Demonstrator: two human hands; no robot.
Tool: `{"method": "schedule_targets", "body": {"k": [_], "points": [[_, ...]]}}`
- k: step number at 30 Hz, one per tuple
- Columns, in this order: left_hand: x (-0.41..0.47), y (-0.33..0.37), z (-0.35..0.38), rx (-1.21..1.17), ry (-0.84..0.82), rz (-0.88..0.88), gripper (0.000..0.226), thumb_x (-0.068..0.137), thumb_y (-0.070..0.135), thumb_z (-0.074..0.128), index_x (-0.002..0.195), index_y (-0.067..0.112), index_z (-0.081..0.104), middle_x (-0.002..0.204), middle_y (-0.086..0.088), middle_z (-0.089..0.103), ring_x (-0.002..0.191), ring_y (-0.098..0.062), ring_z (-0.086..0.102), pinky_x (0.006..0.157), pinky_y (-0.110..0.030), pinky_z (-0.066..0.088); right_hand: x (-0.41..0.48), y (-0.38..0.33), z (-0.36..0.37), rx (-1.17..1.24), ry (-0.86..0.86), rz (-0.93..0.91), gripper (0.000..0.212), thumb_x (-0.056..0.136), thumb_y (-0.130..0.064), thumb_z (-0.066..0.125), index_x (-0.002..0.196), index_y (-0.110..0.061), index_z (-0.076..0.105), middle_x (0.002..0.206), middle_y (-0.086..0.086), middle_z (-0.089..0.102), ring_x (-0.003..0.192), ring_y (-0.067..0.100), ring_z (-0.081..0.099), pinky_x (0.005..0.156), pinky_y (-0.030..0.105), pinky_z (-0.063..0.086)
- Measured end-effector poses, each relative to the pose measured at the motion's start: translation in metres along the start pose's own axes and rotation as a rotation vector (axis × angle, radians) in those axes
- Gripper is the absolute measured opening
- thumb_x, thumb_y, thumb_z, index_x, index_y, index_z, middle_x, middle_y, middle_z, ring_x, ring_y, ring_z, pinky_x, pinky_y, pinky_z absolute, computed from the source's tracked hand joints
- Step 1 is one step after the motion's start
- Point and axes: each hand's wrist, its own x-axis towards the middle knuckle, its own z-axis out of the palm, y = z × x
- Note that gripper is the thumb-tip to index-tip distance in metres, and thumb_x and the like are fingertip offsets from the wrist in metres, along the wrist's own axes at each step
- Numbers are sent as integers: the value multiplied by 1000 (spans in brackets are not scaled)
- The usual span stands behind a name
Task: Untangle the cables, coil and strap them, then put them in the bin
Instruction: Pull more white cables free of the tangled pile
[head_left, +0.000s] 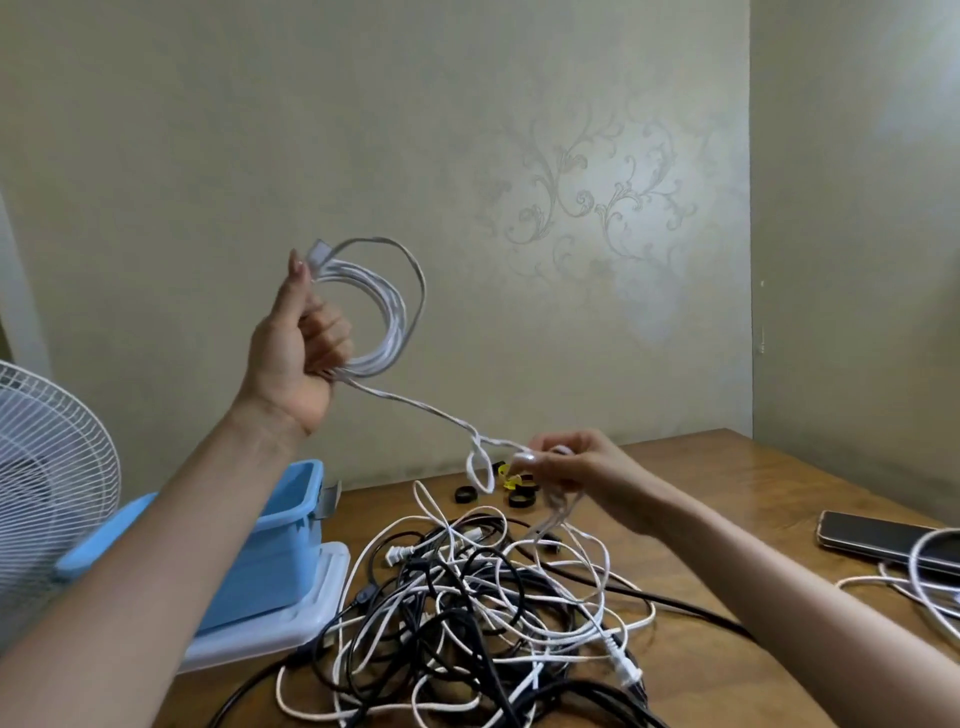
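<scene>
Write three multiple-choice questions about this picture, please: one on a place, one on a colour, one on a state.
1. The blue bin stands: A. left of the cable pile B. right of it C. on it
2. The coil is: A. black B. white C. yellow
3. The coil is: A. in the bin B. on the pile C. held up by the left hand
Key: A, bin at the pile's left; B, white loops; C, fingers curl round it.

Bare forearms (171, 519), left hand (298, 358), right hand (587, 470), long thumbnail (296, 263)
</scene>
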Motion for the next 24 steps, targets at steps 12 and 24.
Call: {"method": "schedule_targets", "body": {"k": [12, 24], "points": [[-19, 40, -36, 150, 179, 170, 54, 98, 41, 44, 49, 24, 60, 49, 10, 10, 36, -2, 15, 37, -16, 11, 43, -75, -53, -900, 803, -511, 17, 85, -33, 69, 83, -17, 74, 61, 1, 65, 62, 17, 58, 57, 27, 40], [-26, 22, -3, 282, 419, 266, 36, 92, 34, 60, 63, 19, 45, 36, 12, 31, 32, -4, 25, 35, -15, 21, 94, -200, -6, -183, 391, -448, 19, 93, -12, 60, 74, -9, 56, 78, 12, 64, 69, 20, 65, 71, 31, 58]]}}
